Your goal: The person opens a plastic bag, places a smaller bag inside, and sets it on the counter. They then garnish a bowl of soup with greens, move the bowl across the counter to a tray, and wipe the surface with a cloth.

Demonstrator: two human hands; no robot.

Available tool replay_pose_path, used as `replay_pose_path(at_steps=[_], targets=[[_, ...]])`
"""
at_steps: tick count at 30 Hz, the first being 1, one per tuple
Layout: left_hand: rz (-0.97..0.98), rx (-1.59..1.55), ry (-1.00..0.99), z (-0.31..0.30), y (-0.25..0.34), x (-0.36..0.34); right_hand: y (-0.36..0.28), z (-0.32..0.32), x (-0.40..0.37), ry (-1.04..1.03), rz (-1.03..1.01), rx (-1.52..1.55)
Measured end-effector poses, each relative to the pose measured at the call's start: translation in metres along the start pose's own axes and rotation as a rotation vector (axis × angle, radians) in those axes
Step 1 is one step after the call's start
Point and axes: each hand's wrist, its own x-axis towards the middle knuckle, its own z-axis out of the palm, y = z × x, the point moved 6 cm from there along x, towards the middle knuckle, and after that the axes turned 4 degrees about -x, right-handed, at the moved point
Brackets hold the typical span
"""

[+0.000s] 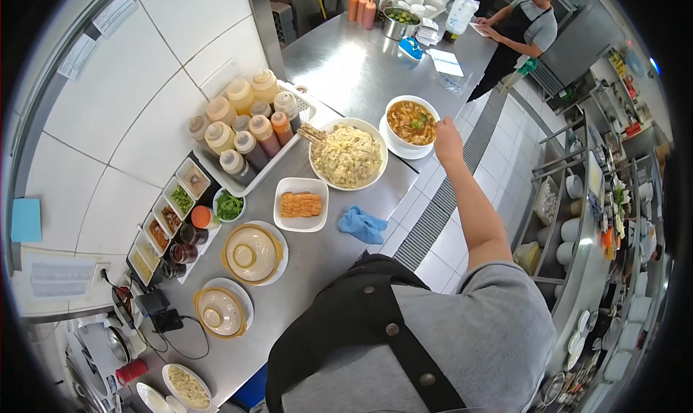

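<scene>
A white bowl of brown soup (413, 124) with a bit of green on top stands on a white plate (395, 150) near the counter's right edge. At the bowl's right side, my right hand (448, 141) is closed against the rim; its fingertips are mostly hidden, so whether they grip bowl or plate is hard to see. Left of the soup sits a big bowl of fried rice (349, 157), with skewer-like brown sticks (312, 133) at its edge. A square white dish (301, 205) holds sliced, golden-brown fried food. My left hand is out of view.
Sauce bottles (249, 124) fill a white crate by the wall. Two lidded clay pots (253, 254) rest on plates, near a blue cloth (363, 224). Garnish tubs (178, 198) line the wall. A co-worker (530, 34) in a dark apron stands at the far counter.
</scene>
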Motion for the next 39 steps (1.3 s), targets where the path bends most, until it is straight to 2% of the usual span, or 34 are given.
replay_pose_path(at_steps=[6, 8, 10, 13, 14, 15, 16, 17, 18, 20, 22, 24, 28, 29, 32, 35, 37, 39], targets=[[0.02, -0.043, 0.028, -0.006, -0.008, -0.006, -0.011, -0.012, 0.013, 0.317, -0.074, 0.237], [0.034, -0.067, 0.051, -0.008, -0.02, -0.01, -0.037, -0.009, 0.034, 0.187, -0.002, 0.475], [0.047, -0.089, 0.078, -0.011, -0.036, -0.018, -0.116, -0.031, 0.036, -0.208, 0.074, 0.994], [0.07, -0.096, 0.105, -0.016, -0.052, -0.03, -0.268, -0.077, -0.001, -0.461, -0.264, 1.214], [0.076, -0.09, 0.104, -0.014, -0.058, -0.031, -0.312, -0.068, -0.013, -0.561, -0.33, 1.274], [0.076, -0.088, 0.1, -0.013, -0.061, -0.034, -0.359, -0.068, -0.032, -0.591, -0.482, 1.331], [0.078, -0.08, 0.094, -0.013, -0.066, -0.036, -0.403, -0.064, -0.05, -0.574, -0.598, 1.234], [0.078, -0.067, 0.086, -0.012, -0.071, -0.039, -0.442, -0.075, -0.072, -0.629, -0.549, 1.145], [0.071, -0.056, 0.08, -0.01, -0.08, -0.04, -0.479, -0.087, -0.089, -0.555, -0.659, 1.101], [0.052, -0.04, 0.066, -0.009, -0.093, -0.047, -0.547, -0.065, -0.111, -0.176, -0.899, 1.05], [0.028, -0.04, 0.06, -0.012, -0.099, -0.048, -0.602, -0.035, -0.125, -0.202, -0.955, 0.854], [0.009, -0.047, 0.066, -0.016, -0.103, -0.049, -0.637, -0.005, -0.141, -0.26, -0.904, 0.657], [-0.024, -0.092, 0.079, -0.021, -0.106, -0.049, -0.663, 0.025, -0.154, -0.396, -0.831, 0.486], [-0.028, -0.101, 0.081, -0.023, -0.107, -0.049, -0.672, 0.064, -0.159, -0.304, -0.867, 0.43], [-0.042, -0.113, 0.086, -0.025, -0.11, -0.049, -0.651, 0.038, -0.164, -0.185, -0.888, 0.533], [-0.063, -0.113, 0.077, -0.021, -0.112, -0.049, -0.6, -0.012, -0.162, -0.14, -1.001, 1.086], [-0.075, -0.102, 0.069, -0.013, -0.112, -0.047, -0.539, -0.063, -0.161, -0.153, -1.027, 1.214], [-0.087, -0.086, 0.059, -0.002, -0.11, -0.046, -0.473, -0.08, -0.156, -0.152, -1.01, 1.271]])
